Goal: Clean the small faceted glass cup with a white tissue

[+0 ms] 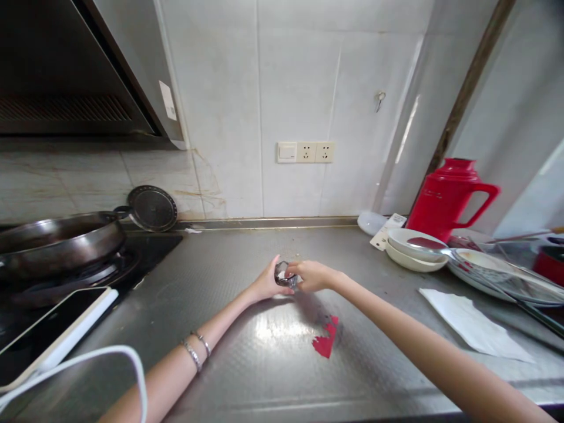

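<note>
A small dark, glassy cup (282, 271) stands on the grey metal counter (229, 364). My left hand (266, 283) is wrapped round its left side, thumb behind and fingers in front. From the right, my right hand (311, 276) reaches over the rim, with its fingers bent at the cup's mouth; whether they pinch anything inside is hidden. Something whitish shows inside the cup. Nearer to me lies a torn red scrap (325, 338).
At the left are a pan (61, 244) on the stove and a phone (53, 335) with a white cable. Bowls (414, 252), a red thermos (445, 197), a plate (480, 267) and a white tissue (473, 323) are at the right.
</note>
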`<move>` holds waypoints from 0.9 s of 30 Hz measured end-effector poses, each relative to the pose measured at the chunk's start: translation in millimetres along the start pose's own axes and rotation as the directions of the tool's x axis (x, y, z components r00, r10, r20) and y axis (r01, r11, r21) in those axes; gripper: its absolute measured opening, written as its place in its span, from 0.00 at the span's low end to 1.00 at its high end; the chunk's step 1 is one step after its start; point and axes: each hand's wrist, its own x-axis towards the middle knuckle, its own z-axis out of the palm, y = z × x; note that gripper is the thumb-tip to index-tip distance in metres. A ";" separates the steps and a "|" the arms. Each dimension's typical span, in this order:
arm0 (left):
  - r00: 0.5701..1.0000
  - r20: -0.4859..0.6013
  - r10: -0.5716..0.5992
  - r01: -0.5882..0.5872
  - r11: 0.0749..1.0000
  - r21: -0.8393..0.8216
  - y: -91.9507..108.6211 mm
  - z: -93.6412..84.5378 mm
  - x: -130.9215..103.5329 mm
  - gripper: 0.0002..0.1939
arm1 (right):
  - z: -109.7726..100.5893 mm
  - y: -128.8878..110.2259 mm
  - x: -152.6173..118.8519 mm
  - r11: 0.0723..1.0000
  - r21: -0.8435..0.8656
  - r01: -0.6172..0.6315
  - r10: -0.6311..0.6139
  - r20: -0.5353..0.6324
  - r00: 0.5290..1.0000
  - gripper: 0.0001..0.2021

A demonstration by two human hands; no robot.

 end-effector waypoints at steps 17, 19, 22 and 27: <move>1.000 0.001 -0.001 0.001 0.994 0.109 0.3 -1.8 -2.3 0.51 | -6.4 6.5 15.6 0.995 0.072 0.066 -0.078 0.187 0.979 0.22; 1.000 0.017 0.008 -0.010 0.996 0.086 -1.6 -1.6 -1.2 0.47 | -8.8 3.0 18.2 0.997 0.017 0.069 -0.071 0.188 0.980 0.21; 1.000 0.015 0.011 -0.011 0.998 0.062 -2.4 -1.6 -0.5 0.44 | -10.9 -0.7 20.4 0.992 -0.075 0.099 -0.085 0.171 0.982 0.23; 1.000 0.012 0.022 -0.022 0.999 0.041 5.5 -2.2 -2.6 0.40 | -12.2 -3.1 19.9 0.985 -0.165 0.045 -0.017 0.167 0.986 0.25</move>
